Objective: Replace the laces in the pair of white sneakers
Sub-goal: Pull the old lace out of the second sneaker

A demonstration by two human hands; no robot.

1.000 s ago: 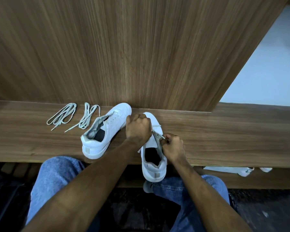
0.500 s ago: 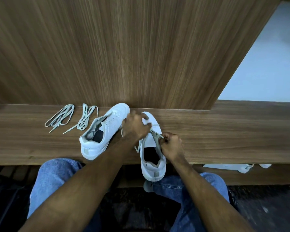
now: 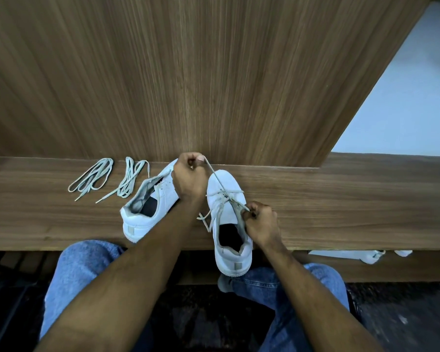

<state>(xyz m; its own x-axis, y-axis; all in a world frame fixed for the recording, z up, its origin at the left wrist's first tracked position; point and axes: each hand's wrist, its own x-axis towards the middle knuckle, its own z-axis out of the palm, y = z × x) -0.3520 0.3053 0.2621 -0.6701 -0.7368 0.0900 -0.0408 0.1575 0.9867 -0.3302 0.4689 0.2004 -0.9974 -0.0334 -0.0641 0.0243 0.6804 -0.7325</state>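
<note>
Two white sneakers stand on a wooden ledge [image 3: 341, 204]. The right sneaker [image 3: 229, 224] points away from me, its heel over the ledge's front edge. A pale lace [image 3: 217, 180] runs taut from its eyelets up to my left hand [image 3: 189, 179], which pinches the lace near the back wall. My right hand [image 3: 261, 222] grips the sneaker's right eyelet edge and the lace there. The left sneaker [image 3: 148, 207] lies angled, without a lace, partly hidden by my left forearm. Two loose bundled laces [image 3: 92, 177] [image 3: 128, 180] lie to its left.
A tall wooden panel [image 3: 188, 72] rises right behind the ledge. My knees in blue jeans [image 3: 81, 265] sit below the ledge's front edge. White objects [image 3: 351, 255] lie on a lower shelf at the right. A pale wall [image 3: 404, 97] shows at the upper right.
My left hand has risen from the right sneaker's toe toward the back wall, drawing a length of lace out taut. My right hand has stayed at the eyelets.
</note>
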